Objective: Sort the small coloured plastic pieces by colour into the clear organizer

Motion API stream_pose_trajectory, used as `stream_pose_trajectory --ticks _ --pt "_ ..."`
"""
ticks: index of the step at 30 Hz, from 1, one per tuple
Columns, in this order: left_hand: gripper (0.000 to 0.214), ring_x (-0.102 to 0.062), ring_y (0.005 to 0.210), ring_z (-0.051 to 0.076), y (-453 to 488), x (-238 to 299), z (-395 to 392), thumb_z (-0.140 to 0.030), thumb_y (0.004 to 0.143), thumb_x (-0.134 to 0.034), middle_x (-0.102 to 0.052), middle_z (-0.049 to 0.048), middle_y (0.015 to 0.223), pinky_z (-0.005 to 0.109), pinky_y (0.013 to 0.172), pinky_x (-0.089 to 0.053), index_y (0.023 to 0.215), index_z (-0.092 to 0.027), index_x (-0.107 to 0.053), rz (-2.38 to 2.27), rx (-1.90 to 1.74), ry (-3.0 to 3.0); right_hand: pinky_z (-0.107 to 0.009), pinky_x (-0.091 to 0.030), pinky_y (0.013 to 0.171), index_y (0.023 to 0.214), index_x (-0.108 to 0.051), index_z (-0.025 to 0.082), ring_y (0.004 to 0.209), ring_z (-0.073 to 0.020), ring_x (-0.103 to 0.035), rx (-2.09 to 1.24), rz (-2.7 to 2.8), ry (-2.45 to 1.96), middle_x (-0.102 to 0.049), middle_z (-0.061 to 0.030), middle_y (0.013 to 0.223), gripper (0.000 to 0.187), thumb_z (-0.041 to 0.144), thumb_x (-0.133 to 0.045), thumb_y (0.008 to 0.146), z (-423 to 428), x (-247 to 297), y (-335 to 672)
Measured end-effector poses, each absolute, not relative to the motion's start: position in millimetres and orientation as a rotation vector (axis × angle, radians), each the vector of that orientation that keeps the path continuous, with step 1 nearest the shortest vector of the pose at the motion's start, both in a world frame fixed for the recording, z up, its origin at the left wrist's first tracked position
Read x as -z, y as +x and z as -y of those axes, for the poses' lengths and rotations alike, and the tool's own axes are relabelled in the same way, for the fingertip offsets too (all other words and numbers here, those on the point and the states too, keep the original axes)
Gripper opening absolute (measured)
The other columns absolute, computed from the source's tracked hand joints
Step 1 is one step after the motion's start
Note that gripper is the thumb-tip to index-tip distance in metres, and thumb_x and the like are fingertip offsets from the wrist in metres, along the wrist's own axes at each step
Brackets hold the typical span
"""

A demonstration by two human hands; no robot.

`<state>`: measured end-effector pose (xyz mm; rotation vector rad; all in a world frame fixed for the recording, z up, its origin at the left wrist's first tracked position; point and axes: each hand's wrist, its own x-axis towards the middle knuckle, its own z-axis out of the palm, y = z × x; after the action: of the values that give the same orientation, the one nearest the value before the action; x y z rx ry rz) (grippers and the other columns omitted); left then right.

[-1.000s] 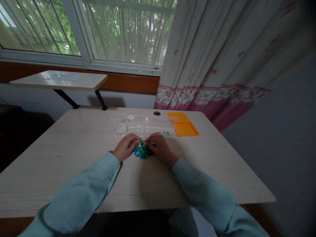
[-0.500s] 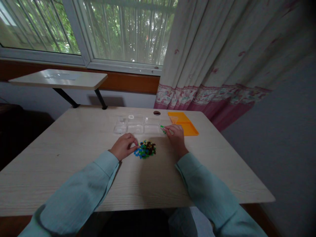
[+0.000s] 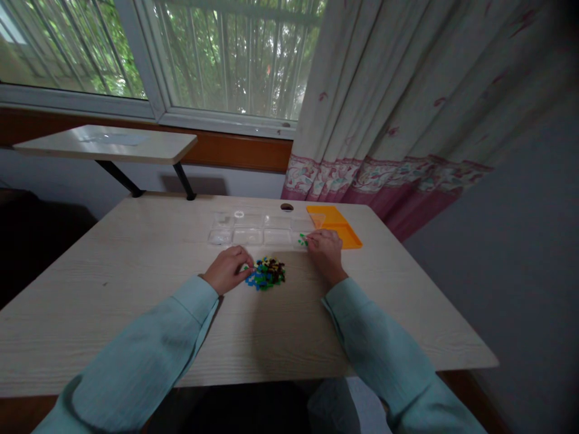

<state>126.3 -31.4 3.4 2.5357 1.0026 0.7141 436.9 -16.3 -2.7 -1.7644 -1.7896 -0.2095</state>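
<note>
Curling, hold unclear in both, left hand (image 3: 227, 270) borders a blue-green-brown pile (image 3: 268, 274), right hand (image 3: 327, 253) green pieces (image 3: 302, 240) in a clear tray (image 3: 248, 235)

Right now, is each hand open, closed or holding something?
Left hand: curled at the left edge of the colored pile; grip can't be told.
Right hand: curled by green pieces in the clear tray; grip can't be told.

No text, label, brand, number or sign can be read. On the sheet (image 3: 113, 139) atop the far left shelf (image 3: 165, 147) and the tray (image 3: 248, 236), any print is too faint to tell.
</note>
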Motion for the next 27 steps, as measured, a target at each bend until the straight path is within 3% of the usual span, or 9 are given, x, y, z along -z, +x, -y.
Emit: stream_pose_trajectory --ticks 10,20,27 --pt "0.017 -0.055 0.087 0.019 126.9 -1.3 30.2 -0.033 0.087 -0.054 -0.058 0.0061 0.088 0.033 0.082 -0.044 0.085 -0.019 -0.063 -0.999 -0.736 2.519 -0.041 -0.031 0.084 0.084 -0.073 0.020 0.097 -0.0261 -0.045 0.131 1.762 -1.754 -0.065 -0.0095 0.097 0.026 0.033 -0.051 0.087 18.3 -0.1 434.7" --pt "0.016 -0.056 0.086 0.018 128.8 -2.1 31.4 -0.030 0.086 -0.055 -0.059 0.0060 0.088 0.032 0.081 -0.046 0.087 -0.018 -0.065 -1.035 -0.783 2.430 -0.040 -0.032 0.087 0.101 -0.070 0.020 0.100 -0.0254 -0.047 0.229 1.730 -1.720 -0.065 -0.0089 0.102 0.027 0.032 -0.050 0.089 20.4 -3.8 428.5" --pt "0.024 -0.052 0.073 0.013 131.5 1.4 29.7 -0.037 0.088 -0.053 -0.056 0.0042 0.082 0.025 0.067 -0.045 0.088 -0.016 -0.065 -1.046 -0.937 2.230 -0.038 -0.036 0.087 0.100 -0.070 0.024 0.094 -0.0209 -0.053 0.113 1.977 -1.350 -0.068 -0.0049 0.095 0.021 0.030 -0.052 0.090 36.2 -20.0 400.5"
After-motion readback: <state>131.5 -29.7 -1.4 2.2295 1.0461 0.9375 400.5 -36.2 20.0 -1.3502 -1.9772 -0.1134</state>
